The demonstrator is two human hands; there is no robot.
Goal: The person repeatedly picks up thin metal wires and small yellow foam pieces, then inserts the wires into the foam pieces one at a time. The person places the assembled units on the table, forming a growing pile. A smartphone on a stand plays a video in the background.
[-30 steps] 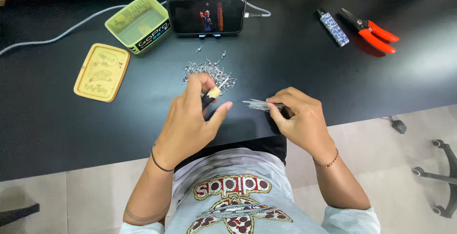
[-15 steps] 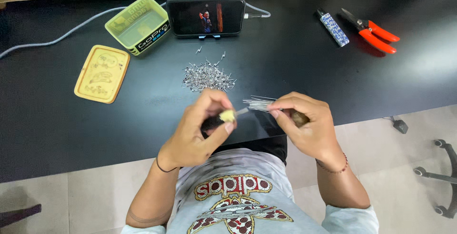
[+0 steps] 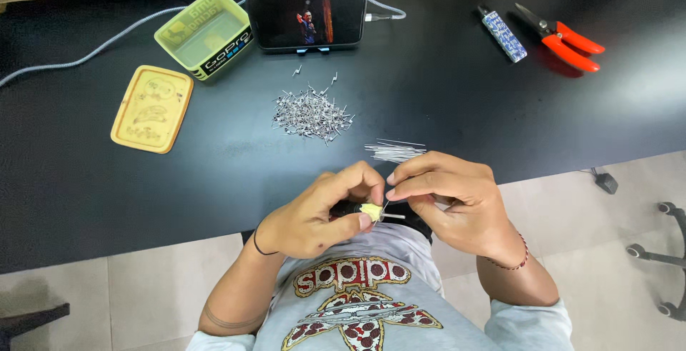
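Both hands meet at six o'clock, just off the near edge of the black table (image 3: 500, 94). The left hand (image 3: 314, 215) grasps a small dark tool with a pale yellow tip (image 3: 370, 212) between thumb and fingers. The right hand (image 3: 450, 201) pinches a thin metal wire (image 3: 394, 215) against that tip; the wire's shape is too fine to tell, perhaps straight. Just beyond the right hand, at twelve o'clock from it, lies a bundle of straight wires (image 3: 395, 151), and at eleven o'clock a heap of bent wire pieces (image 3: 311, 114). Farther back stand a phone (image 3: 306, 19) on a stand, a green tin (image 3: 205, 33) and its yellow lid (image 3: 151, 108) at ten o'clock, and red-handled cutters (image 3: 561, 37) at two o'clock.
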